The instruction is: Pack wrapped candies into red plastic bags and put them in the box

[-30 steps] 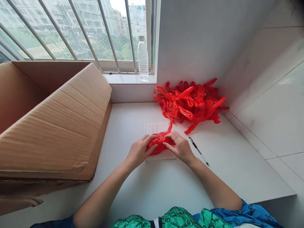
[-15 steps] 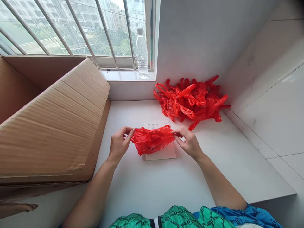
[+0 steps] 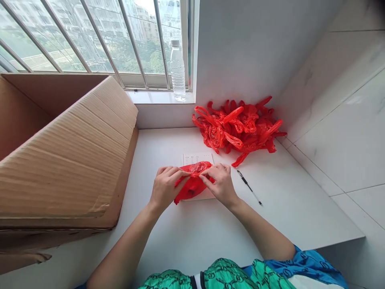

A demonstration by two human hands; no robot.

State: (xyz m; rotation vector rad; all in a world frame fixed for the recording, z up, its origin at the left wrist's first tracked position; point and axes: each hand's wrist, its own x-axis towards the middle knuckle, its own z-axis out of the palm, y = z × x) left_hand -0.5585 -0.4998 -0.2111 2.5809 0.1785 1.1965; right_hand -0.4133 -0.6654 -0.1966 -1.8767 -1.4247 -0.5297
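A red plastic bag (image 3: 192,188) hangs between my hands over the middle of the white tabletop. My left hand (image 3: 169,184) pinches its top edge from the left, fingertips pressed together. From the right, my right hand (image 3: 219,182) pinches the same edge, and the two sets of fingertips nearly meet at the bag's centre. A dark patch shows through the thin plastic; I cannot make out what it is. Under the bag lies a sheet or pad of paper (image 3: 198,157) with rows of handwriting, mostly covered.
A heap of red plastic bags (image 3: 240,124) lies against the back wall. A black-and-clear pen (image 3: 249,187) rests right of my right hand. A large open cardboard box (image 3: 75,160) stands at left. A clear water bottle (image 3: 178,74) stands on the windowsill by the barred window.
Both hands have drawn together along the bag's top edge, from its two ends to near its middle. The pen, earlier hidden behind my right arm, now shows.
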